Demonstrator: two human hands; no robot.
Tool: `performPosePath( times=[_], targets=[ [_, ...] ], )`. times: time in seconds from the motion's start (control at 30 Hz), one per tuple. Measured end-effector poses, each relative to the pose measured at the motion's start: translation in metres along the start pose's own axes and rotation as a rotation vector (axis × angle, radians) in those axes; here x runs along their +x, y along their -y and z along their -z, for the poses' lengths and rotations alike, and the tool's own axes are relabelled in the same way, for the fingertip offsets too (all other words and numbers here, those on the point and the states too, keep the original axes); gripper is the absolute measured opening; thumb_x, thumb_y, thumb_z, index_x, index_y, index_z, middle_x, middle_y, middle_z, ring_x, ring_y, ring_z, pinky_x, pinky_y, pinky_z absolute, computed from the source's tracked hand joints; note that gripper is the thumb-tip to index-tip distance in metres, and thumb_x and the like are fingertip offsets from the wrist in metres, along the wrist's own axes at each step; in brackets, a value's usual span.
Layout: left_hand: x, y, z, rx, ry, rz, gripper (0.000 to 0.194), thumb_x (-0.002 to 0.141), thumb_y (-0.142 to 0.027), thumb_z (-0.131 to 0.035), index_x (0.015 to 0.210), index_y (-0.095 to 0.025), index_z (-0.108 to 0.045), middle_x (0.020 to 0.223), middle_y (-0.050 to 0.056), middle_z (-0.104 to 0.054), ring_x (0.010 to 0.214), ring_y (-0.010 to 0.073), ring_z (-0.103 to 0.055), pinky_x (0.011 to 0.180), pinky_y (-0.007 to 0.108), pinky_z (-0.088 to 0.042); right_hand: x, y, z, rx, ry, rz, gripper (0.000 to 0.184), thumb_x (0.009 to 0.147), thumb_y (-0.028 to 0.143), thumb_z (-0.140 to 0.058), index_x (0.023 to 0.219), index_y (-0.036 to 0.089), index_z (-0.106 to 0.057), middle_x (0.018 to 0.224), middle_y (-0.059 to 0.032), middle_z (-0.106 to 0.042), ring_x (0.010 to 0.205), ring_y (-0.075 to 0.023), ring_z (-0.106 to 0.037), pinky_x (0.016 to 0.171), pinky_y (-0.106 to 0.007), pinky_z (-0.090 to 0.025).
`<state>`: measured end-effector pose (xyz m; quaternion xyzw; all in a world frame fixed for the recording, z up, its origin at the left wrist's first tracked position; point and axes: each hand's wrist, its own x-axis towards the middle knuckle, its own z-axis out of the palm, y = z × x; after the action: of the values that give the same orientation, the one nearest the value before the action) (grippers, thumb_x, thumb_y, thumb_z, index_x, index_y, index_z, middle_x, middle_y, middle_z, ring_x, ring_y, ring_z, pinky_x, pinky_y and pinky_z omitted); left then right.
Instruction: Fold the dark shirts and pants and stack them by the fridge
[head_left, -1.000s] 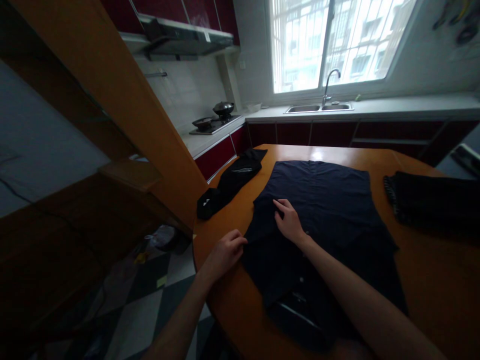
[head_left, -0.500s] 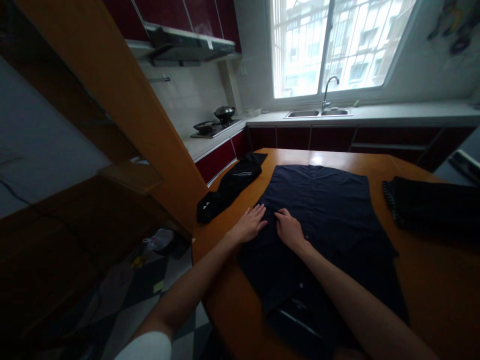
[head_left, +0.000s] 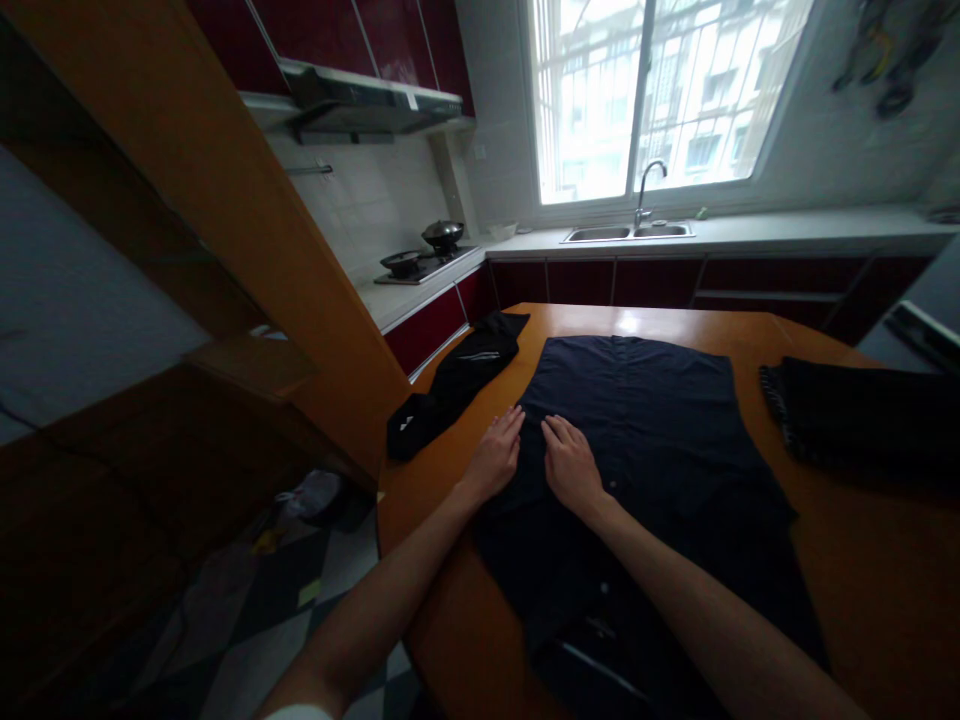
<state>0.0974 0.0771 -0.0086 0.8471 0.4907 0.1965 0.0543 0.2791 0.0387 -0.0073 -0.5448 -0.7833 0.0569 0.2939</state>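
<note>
A dark navy buttoned shirt [head_left: 645,400] lies spread on the wooden table [head_left: 442,560], its small round buttons showing near its middle. My left hand [head_left: 496,455] rests along the shirt's left edge, with fingers stretched forward and lying close together. Just to its right, my right hand [head_left: 571,462] lies on the cloth with its fingers extended and the thumb side partly hidden. Neither hand lifts any fabric that I can see. The near end of the shirt is partly covered by my right forearm.
A black garment [head_left: 465,375] with a pale stripe lies along the table's left edge. Folded dark cloth [head_left: 862,410] sits at the right. Beyond the table are a stove [head_left: 431,265] with pans and a sink [head_left: 600,234]. A wooden post [head_left: 300,250] stands at the left.
My right hand's fingers have gone from curled to straighter on the cloth. My left fingers have drawn closer together at the shirt's edge. The view has shifted slightly.
</note>
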Motion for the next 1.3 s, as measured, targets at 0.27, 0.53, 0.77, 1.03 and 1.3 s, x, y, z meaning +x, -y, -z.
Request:
performPosePath(
  times=[0.27,0.53,0.77,1.03,1.3],
  targets=[
    [-0.002,0.001,-0.012,0.125,0.215,0.039,0.056,0.104,-0.037,-0.032,0.156,-0.016,-0.032,0.164,0.013,-0.023,0.152,0.0273,-0.019,0.121,0.055,-0.016,-0.010,-0.007,-0.021,-0.030,0.196,0.006,0.061,0.100,0.039,-0.040,0.152,0.007,-0.038,0.160,-0.0197,-0.029,0.151,-0.0301,-0.021,0.121,-0.055,-0.011],
    [0.001,0.006,-0.011,0.058,0.143,0.063,0.054,0.104,-0.037,-0.031,0.155,-0.018,-0.034,0.162,0.011,-0.030,0.151,0.0267,-0.024,0.121,0.055,-0.019,0.025,-0.020,0.033,0.308,0.151,-0.231,0.052,0.103,0.031,-0.032,0.149,0.010,-0.044,0.157,-0.0176,-0.037,0.149,-0.0270,-0.029,0.119,-0.053,-0.025],
    [-0.004,-0.010,0.000,-0.024,0.086,-0.174,0.051,0.106,-0.035,-0.028,0.155,-0.021,-0.035,0.162,0.006,-0.033,0.152,0.0204,-0.022,0.123,0.046,-0.020,-0.012,-0.121,0.127,0.271,-0.312,-0.330,0.046,0.094,0.025,-0.043,0.135,0.013,-0.061,0.143,-0.0144,-0.058,0.138,-0.0261,-0.047,0.118,-0.047,-0.032],
    [-0.012,-0.016,0.000,0.124,0.352,-0.405,0.057,0.104,-0.051,-0.037,0.158,-0.039,-0.021,0.167,0.000,-0.013,0.153,0.0316,-0.011,0.120,0.059,-0.016,-0.133,-0.164,0.120,-0.039,-0.240,-0.585,0.055,0.099,0.037,-0.036,0.150,0.018,-0.043,0.159,-0.0129,-0.037,0.149,-0.0311,-0.027,0.117,-0.065,-0.021],
    [-0.016,-0.020,0.011,0.122,0.418,-0.564,0.056,0.106,-0.048,-0.035,0.158,-0.041,-0.016,0.165,-0.002,-0.020,0.153,0.0295,-0.013,0.121,0.058,-0.011,-0.127,-0.142,0.110,-0.273,-0.001,-0.515,0.062,0.100,0.048,-0.036,0.154,0.018,-0.037,0.163,-0.0128,-0.027,0.152,-0.0282,-0.017,0.120,-0.060,-0.013]
  ],
)
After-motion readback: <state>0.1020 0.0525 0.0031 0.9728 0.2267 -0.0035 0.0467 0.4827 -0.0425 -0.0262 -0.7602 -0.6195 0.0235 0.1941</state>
